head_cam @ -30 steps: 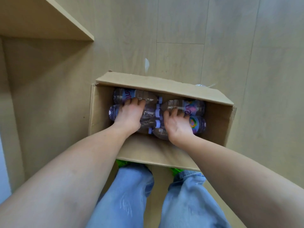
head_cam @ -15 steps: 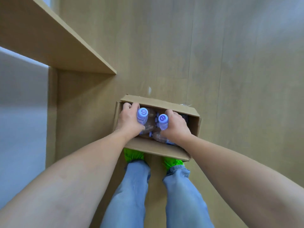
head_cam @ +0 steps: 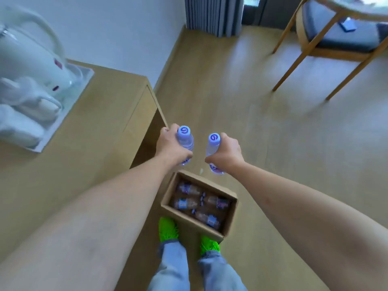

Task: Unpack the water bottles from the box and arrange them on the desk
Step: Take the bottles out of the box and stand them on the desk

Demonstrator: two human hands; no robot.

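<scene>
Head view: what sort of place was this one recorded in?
Probably a hotel room or small apartment: a wooden desk carries a white kettle on a tray, a cushioned wooden chair stands on wood flooring, and grey curtains hang at the far wall.

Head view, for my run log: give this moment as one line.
left hand: grips bottle | right hand: grips second bottle | both upright above box | more bottles lie in box | desk at left

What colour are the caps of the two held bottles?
Light purple with a darker purple swirl, on both caps; head view.
</scene>
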